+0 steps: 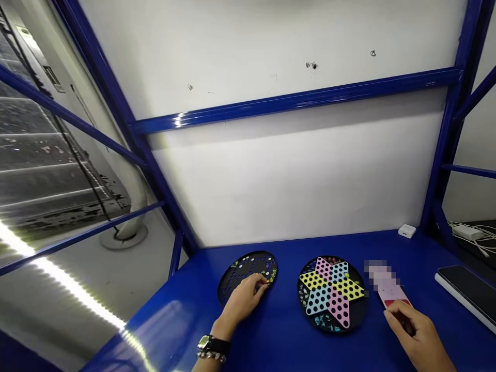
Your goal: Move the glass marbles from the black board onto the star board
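"What's the left hand doing?"

"Its fingers are curled, resting on the rim of a round black board, beside small coloured marbles. Whether they're pinching one, I can't tell."

"And the right hand?"

"Half open, at the lower end of a red-and-white item, partly blurred. Any grip is hidden."

"What's between the hands?"

"A star-patterned board on the blue table. A phone lies beyond the right hand."
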Demonstrator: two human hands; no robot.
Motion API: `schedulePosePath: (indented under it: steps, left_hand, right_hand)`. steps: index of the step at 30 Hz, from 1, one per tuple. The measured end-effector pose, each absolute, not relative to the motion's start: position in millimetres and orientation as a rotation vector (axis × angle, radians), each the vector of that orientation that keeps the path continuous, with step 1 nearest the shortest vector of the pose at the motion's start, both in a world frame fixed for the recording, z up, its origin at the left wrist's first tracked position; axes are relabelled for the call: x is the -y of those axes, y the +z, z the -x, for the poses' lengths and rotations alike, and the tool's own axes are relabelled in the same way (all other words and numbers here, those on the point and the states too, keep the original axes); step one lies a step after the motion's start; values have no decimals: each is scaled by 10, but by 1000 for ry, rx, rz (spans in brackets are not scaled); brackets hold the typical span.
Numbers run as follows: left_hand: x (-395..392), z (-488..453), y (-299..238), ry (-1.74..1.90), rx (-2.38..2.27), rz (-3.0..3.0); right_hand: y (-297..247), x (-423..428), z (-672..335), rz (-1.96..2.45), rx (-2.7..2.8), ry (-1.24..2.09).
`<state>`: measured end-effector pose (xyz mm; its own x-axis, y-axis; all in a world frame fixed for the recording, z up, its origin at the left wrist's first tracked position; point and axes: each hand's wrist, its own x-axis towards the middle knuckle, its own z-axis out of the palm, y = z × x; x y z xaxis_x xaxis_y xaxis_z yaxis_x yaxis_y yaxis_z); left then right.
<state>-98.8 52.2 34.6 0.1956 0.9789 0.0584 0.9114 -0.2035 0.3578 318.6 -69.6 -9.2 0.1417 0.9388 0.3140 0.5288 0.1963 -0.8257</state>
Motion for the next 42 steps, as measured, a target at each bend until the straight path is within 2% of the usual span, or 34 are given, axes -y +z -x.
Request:
schedulePosePath:
  steps: [7, 15, 26, 36, 42]
  left_hand:
    - [-669, 835, 460, 496, -1846, -2232]
    - [-992, 447, 550, -117, -2103, -2296]
    - [-1060, 388, 438, -274, -2113, -2317]
    - [-1039, 552, 511, -259, -2095, -2299]
    - [-943, 47, 682, 29, -1808, -2395]
  right_hand:
    - [-105, 677, -3192, 1448, 1522, 549]
    - [-66, 666, -3159, 1435, 1430, 501]
    - [-5, 723, -3078, 1429, 1443, 508]
    - [-27, 722, -3102, 1409, 1512, 489]
    - [-38, 731, -3097, 1429, 1528, 496]
